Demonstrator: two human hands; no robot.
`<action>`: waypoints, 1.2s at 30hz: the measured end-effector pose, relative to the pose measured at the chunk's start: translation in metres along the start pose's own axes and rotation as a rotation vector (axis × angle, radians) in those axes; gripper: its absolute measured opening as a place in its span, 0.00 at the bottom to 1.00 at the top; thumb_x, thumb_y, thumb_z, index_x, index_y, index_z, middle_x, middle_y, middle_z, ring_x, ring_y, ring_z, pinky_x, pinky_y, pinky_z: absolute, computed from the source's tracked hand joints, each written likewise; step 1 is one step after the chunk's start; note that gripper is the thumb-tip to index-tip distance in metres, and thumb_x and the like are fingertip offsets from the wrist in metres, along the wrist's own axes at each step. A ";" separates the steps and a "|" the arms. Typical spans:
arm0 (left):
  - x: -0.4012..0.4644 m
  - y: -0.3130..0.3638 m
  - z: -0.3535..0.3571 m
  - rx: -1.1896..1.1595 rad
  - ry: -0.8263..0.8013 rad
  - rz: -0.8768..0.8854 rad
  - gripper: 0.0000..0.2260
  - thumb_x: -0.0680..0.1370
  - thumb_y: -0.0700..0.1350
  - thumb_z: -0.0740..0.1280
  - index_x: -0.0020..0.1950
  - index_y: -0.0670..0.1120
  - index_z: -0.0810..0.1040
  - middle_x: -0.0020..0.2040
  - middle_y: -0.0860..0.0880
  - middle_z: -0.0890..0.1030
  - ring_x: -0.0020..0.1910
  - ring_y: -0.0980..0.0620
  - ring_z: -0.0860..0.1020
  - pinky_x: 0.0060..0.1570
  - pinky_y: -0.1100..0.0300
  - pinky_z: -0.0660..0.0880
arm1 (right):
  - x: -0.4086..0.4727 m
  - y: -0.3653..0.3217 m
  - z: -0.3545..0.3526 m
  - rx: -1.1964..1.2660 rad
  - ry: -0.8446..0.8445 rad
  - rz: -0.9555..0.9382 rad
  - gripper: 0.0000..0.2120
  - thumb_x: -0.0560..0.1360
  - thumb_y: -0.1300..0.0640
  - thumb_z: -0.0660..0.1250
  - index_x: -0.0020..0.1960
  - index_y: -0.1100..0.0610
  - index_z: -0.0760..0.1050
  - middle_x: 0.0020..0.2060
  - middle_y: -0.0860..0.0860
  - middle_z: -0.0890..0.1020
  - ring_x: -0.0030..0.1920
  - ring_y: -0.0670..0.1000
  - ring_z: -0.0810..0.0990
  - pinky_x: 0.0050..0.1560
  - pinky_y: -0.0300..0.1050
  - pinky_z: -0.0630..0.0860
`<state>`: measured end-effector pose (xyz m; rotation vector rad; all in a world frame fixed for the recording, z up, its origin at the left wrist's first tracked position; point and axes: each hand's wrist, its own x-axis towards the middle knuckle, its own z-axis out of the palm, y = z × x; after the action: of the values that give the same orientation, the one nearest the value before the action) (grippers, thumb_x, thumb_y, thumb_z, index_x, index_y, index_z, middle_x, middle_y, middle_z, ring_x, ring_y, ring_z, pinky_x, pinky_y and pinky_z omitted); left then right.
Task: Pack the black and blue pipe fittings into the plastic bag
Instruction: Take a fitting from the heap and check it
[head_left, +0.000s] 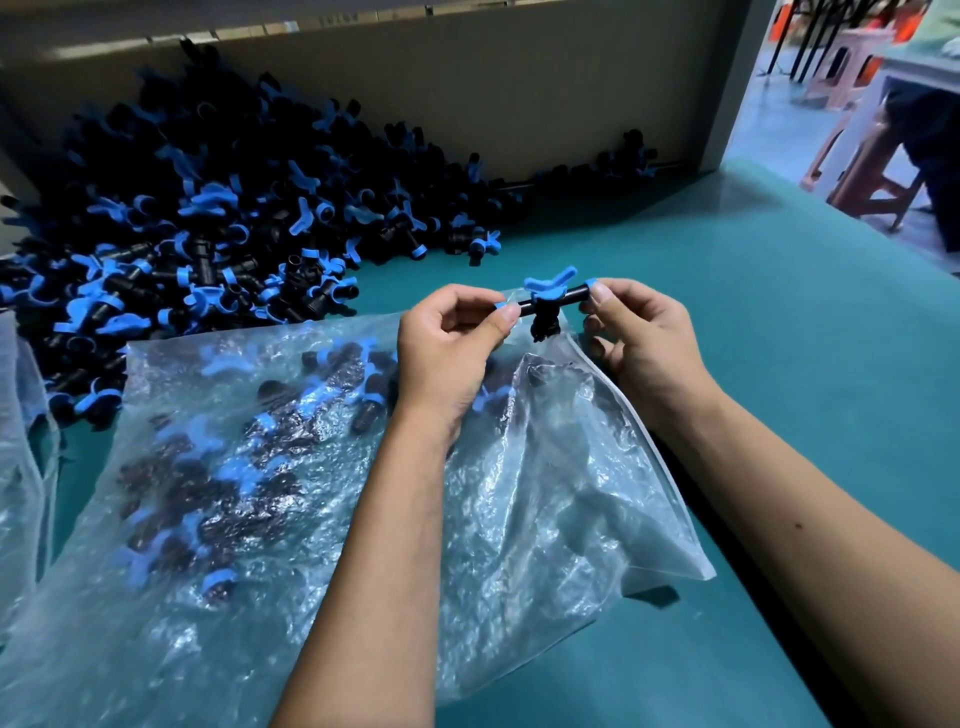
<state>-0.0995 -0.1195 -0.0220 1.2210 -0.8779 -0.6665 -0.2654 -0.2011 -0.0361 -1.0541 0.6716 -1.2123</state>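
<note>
A black pipe fitting with a blue winged handle (545, 301) is held level between both hands, just above the mouth of the clear plastic bag (550, 499). My left hand (452, 348) pinches its left end and my right hand (639, 332) pinches its blue right end. The bag lies on the green table and holds several black and blue fittings (223, 467) in its left half. A large heap of loose fittings (208, 223) lies at the back left.
A cardboard wall (467, 78) stands behind the heap. Another plastic bag (21, 467) lies at the left edge. The green table (753, 291) runs to an edge at the right, with stools (852, 156) and a floor beyond it.
</note>
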 end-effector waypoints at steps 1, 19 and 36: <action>-0.001 0.001 0.003 -0.007 0.011 -0.002 0.04 0.75 0.36 0.77 0.46 0.43 0.84 0.40 0.48 0.86 0.40 0.54 0.82 0.47 0.58 0.81 | 0.000 0.000 0.000 -0.009 0.026 -0.010 0.01 0.79 0.60 0.70 0.50 0.58 0.80 0.38 0.52 0.80 0.34 0.49 0.73 0.34 0.41 0.70; -0.020 0.009 0.048 0.293 0.084 0.073 0.16 0.77 0.54 0.75 0.40 0.43 0.77 0.36 0.52 0.80 0.38 0.52 0.76 0.45 0.53 0.75 | 0.003 -0.005 0.000 0.032 0.161 0.006 0.10 0.83 0.55 0.63 0.47 0.59 0.77 0.34 0.55 0.81 0.31 0.49 0.75 0.29 0.39 0.70; -0.007 0.016 0.022 0.460 0.029 -0.004 0.05 0.66 0.46 0.70 0.35 0.45 0.80 0.32 0.54 0.81 0.33 0.56 0.77 0.35 0.62 0.74 | 0.002 -0.011 0.002 0.138 0.190 -0.019 0.03 0.71 0.58 0.65 0.43 0.55 0.77 0.36 0.56 0.77 0.34 0.51 0.66 0.28 0.40 0.59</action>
<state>-0.1226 -0.1212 -0.0056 1.6366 -1.0390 -0.4593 -0.2677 -0.2023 -0.0246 -0.8386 0.7142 -1.3671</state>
